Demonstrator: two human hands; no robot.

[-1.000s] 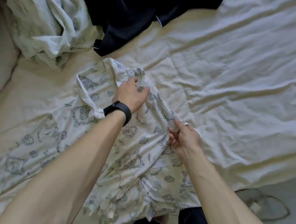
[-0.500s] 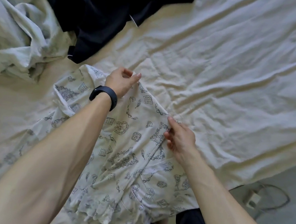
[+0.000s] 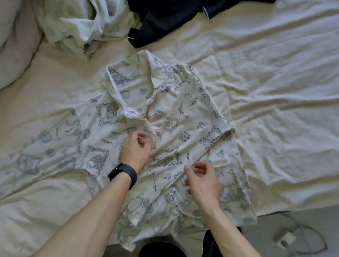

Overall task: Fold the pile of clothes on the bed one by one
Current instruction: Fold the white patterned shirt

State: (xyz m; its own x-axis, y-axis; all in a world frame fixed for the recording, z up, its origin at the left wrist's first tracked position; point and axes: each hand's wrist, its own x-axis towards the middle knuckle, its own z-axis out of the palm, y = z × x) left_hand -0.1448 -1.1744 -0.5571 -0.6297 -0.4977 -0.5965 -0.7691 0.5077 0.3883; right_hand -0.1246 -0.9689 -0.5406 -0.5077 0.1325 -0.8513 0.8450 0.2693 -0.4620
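A cream shirt printed with grey drawings lies spread on the bed sheet, collar toward the far side and one sleeve stretched out to the left. My left hand, with a black band on the wrist, is at the shirt's front opening, and its curled fingertips pinch the fabric edge. My right hand hovers just above the shirt's right half with fingers loosely curled and nothing visibly held. A dark navy garment lies crumpled beyond the collar.
A crumpled pale green garment lies at the far left beside a white pillow. The bed's edge runs along the lower right. On the grey floor there, a white charger with its cable is visible.
Both hands have left the shirt's right shoulder and drawn back toward me to the middle of its front. The shirt now lies flatter, with its collar showing.
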